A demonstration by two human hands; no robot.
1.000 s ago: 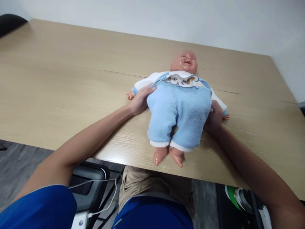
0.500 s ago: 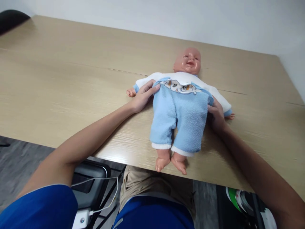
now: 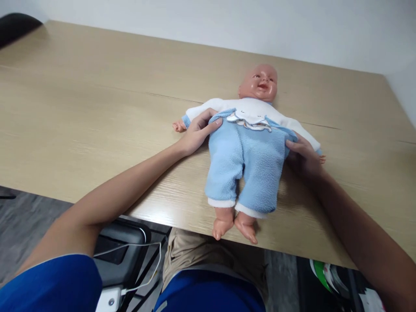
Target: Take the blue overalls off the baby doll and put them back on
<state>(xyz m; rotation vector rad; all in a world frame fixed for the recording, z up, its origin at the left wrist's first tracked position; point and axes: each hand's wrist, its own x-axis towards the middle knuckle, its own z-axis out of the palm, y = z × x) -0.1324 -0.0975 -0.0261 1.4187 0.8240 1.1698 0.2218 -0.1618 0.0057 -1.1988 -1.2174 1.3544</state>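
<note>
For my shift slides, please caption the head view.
Left hand and right hand pinch the blue trousers of a doll lying on a table.

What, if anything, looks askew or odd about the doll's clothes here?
The appliqué at the top of the blue trousers looks odd: crumpled and folded rather than lying flat, between the left hand and right hand, which grip the trousers' upper sides. Nothing looks spilled or damaged.

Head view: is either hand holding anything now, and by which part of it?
The doll's light-blue garment: the left hand holds its upper edge at one side, the right hand at the other, thumbs on top.
</note>
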